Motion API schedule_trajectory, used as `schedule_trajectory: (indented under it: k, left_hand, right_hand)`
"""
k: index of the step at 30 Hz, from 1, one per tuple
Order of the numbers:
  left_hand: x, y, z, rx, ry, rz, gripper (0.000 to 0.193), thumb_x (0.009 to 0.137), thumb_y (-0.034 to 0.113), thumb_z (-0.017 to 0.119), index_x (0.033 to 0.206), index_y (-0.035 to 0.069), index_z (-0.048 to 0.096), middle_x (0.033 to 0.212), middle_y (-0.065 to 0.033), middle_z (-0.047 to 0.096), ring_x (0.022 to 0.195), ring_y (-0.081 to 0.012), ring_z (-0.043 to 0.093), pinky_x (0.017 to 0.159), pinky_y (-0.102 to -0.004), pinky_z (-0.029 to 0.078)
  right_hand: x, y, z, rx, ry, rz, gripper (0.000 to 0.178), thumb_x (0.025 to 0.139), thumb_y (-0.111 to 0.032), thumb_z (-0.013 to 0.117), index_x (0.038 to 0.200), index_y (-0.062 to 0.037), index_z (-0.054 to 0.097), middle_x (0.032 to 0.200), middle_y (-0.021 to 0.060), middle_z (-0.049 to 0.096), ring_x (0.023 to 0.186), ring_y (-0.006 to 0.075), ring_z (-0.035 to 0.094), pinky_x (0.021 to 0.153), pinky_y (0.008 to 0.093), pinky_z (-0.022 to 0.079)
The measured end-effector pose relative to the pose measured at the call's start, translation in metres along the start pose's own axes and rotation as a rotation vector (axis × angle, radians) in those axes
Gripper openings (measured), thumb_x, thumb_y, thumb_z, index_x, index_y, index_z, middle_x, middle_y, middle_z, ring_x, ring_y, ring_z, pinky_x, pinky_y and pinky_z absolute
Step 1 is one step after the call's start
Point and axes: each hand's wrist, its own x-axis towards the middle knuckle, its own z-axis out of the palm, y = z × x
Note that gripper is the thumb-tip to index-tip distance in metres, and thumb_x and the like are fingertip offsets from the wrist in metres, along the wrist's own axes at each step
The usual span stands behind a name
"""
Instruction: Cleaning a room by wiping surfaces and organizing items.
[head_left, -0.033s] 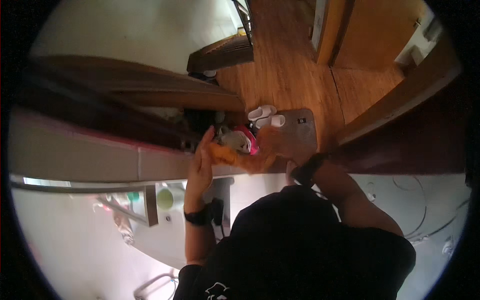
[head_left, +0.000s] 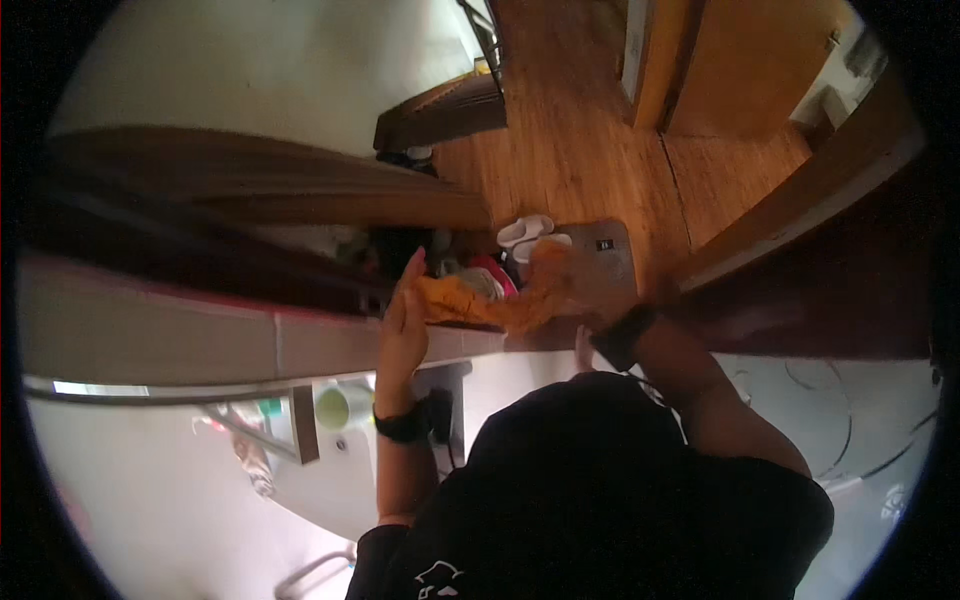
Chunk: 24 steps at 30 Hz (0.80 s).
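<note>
A crumpled orange cloth [head_left: 500,305] hangs in front of me at the doorway, stretching from my left hand toward my right. My left hand [head_left: 403,325] is at the cloth's left end with its fingers pointing up, and the cloth appears gripped at the thumb side. Beside the other end is my right hand [head_left: 597,300], smeared by motion, so its fingers and grip cannot be made out. Both wrists wear dark bands. Behind the cloth, partly covered by it, lies a pile of pink and pale fabric [head_left: 490,278].
White slippers [head_left: 525,230] stand on a grey mat [head_left: 612,265] over the wooden floor [head_left: 570,150]. A dark red-brown door panel [head_left: 800,300] is at right, a tiled wall edge [head_left: 150,315] at left. Lower left, a green container [head_left: 335,408] rests by a white basin [head_left: 320,490].
The orange cloth's right part has swung up and now covers part of the slippers. My right hand has shifted slightly right and become more blurred. My left hand stays nearly in place.
</note>
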Motion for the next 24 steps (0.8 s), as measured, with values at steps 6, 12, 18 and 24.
schedule_trajectory:
  k: [6,12,18,24]
  left_hand:
    - [0.121,-0.012,0.073,-0.221,-0.060,-0.055,0.051,0.102,0.039,0.029,0.132,0.001,0.045,0.114,-0.0142,0.058,0.104,-0.0196,0.057,0.089,-0.0311,0.046]
    - [0.194,0.017,0.126,-0.568,-0.487,-0.037,0.054,0.100,0.041,0.032,0.135,0.000,0.040,0.114,-0.0146,0.059,0.102,-0.0197,0.059,0.086,-0.0314,0.049]
    - [0.268,0.022,0.158,-0.524,-0.594,0.061,0.051,0.101,0.038,0.033,0.135,0.001,0.042,0.121,-0.0151,0.056,0.104,-0.0225,0.057,0.093,-0.0330,0.045]
    - [0.360,-0.051,0.187,-0.235,-0.659,0.135,0.041,0.100,0.030,0.041,0.125,-0.001,0.053,0.115,-0.0115,0.060,0.101,-0.0179,0.058,0.092,-0.0300,0.044]
  right_hand:
    - [0.030,-0.039,-0.160,-0.776,0.311,0.013,0.026,0.088,-0.024,0.060,0.106,-0.0050,0.062,0.097,0.0056,0.066,0.088,0.0187,0.064,0.076,0.0290,0.051]
    - [0.044,-0.111,-0.088,-0.663,0.308,-0.142,0.044,0.091,-0.035,0.057,0.127,-0.0091,0.053,0.106,0.0077,0.063,0.092,0.0148,0.060,0.078,0.0281,0.049]
    - [0.082,-0.129,-0.113,-0.601,0.065,-0.048,0.040,0.090,-0.022,0.060,0.124,-0.0028,0.052,0.112,0.0053,0.059,0.101,0.0134,0.054,0.087,0.0305,0.045]
    - [0.094,-0.189,-0.162,-0.675,0.366,-0.242,0.023,0.088,-0.015,0.060,0.106,0.0006,0.063,0.095,0.0041,0.064,0.086,0.0119,0.058,0.079,0.0277,0.047]
